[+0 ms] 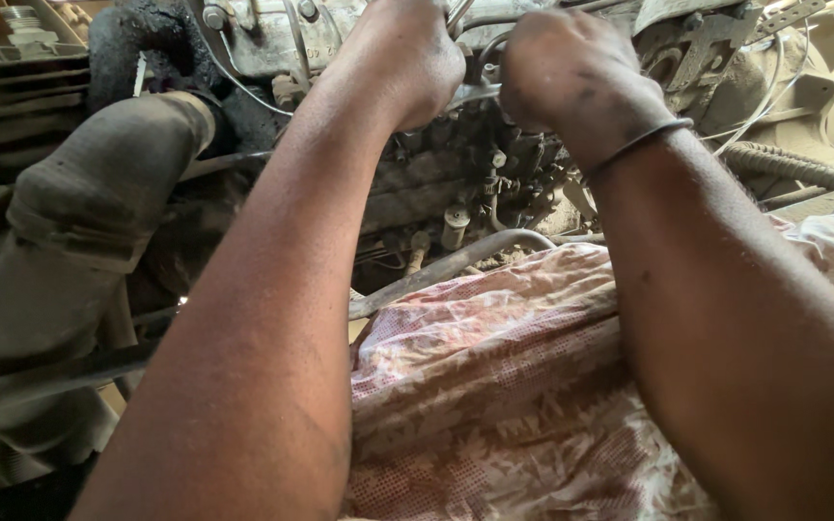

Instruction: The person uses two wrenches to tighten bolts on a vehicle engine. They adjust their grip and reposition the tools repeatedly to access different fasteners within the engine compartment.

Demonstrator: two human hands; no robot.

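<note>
Both my arms reach up into a dusty, greasy engine [456, 183]. My left hand [407, 58] is closed around a thin metal tool or pipe [470, 95] at the top of the engine. Close beside it, my right hand [571, 68] is clenched on the same shiny metal piece; a thin dark band circles that wrist. What lies under the fingers is hidden. Thin metal lines [243, 77] curve across the engine above and to the left of my hands.
A large dirty rubber hose [89, 203] bends down at the left. A grey metal pipe [436, 275] runs across below the engine. A pink and white patterned cloth [514, 386] covers the lower middle. A corrugated hose [784, 164] and brackets sit at the right.
</note>
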